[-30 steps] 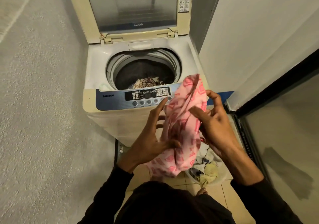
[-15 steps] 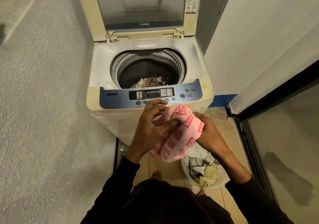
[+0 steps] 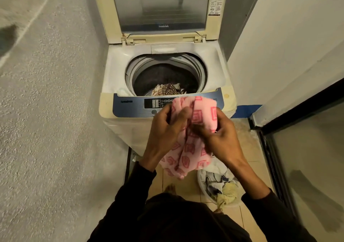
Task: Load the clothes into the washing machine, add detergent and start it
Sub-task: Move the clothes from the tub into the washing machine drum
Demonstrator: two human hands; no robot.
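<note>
**Pink garment held in front of the open washer**

Nearest us, a round white laundry basket (image 3: 202,189) of crumpled clothes sits on the tan tiled floor (image 3: 188,189). Above it, our left hand (image 3: 165,130) and right hand (image 3: 221,139) each have their grip curled into a bunched pink cloth with red square prints (image 3: 193,139), held just before the blue control panel (image 3: 130,105). Beyond, the cream top-loading washing machine (image 3: 115,70) stands with its clear-windowed lid (image 3: 160,5) raised upright, and a brown checked cloth (image 3: 167,89) lies in the drum.
</note>
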